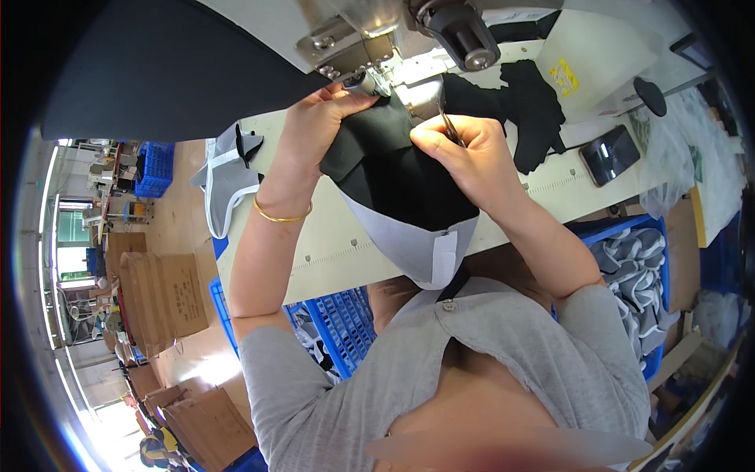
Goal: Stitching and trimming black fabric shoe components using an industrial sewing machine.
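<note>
The black fabric [393,169] lies on the table [330,236] just in front of the sewing machine [370,39], its far edge tucked up under the needle area and its near end, backed by a grey panel [417,244], hanging off the table edge toward you. Your left hand [314,130] is closed on the fabric's far left corner, fingers pinched right beside the presser foot; your right hand [460,153] presses on the fabric's right edge and is curled around a small thin tool [450,127], likely snips or tweezers, though you cannot tell which. The main risk is your left fingertips: they sit so close to the needle that any feed could pull them under it. The weight of the hanging end could also drag the fabric askew, so the seam wanders, and the tool's tip could snag or nick the cloth under your right palm. The fabric's long axis runs from the machine toward your body, narrowing to a rounded grey tip at the near end. More black pieces [531,110] lie right of the fabric, and a phone [609,154] rests further right.
</note>
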{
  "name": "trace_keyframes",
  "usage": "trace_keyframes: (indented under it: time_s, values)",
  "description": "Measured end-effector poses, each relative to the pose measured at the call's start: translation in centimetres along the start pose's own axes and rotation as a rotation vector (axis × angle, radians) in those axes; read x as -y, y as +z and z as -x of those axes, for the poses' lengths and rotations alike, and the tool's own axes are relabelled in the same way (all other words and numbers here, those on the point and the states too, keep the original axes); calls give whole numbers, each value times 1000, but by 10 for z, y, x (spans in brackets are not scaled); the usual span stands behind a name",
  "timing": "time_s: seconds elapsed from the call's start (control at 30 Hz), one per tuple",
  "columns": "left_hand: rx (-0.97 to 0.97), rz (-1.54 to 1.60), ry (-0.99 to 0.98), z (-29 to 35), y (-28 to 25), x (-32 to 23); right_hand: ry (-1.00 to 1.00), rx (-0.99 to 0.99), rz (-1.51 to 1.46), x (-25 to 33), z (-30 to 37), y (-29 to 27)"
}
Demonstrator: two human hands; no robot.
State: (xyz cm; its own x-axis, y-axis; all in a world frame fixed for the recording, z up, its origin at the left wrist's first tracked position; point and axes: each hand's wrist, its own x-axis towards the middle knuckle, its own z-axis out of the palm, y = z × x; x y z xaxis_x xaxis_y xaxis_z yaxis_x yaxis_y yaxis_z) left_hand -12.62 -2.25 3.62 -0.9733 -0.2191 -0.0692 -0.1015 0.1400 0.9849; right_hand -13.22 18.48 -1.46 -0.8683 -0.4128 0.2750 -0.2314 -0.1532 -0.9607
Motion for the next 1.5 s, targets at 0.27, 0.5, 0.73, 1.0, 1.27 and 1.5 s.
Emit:
trace_keyframes:
  time_s: [0.27,0.5,0.73,1.0,1.27,1.5]
  values:
    - [-121,-553,501,23,2,4,39,26,147,7,2,2]
    - [-194,-1243,1305,67,25,6,-57,-9,102,0,2,4]
    - [-221,-1255,1375,57,21,19,20,32,-39,-4,12,6]
    - [-248,-1170,1492,50,22,24,97,49,-9,2,23,3]
    - [-191,-1081,1542,45,13,23,16,64,11,10,28,6]
    - [-110,-1048,1490,46,8,19,-50,34,27,8,29,13]
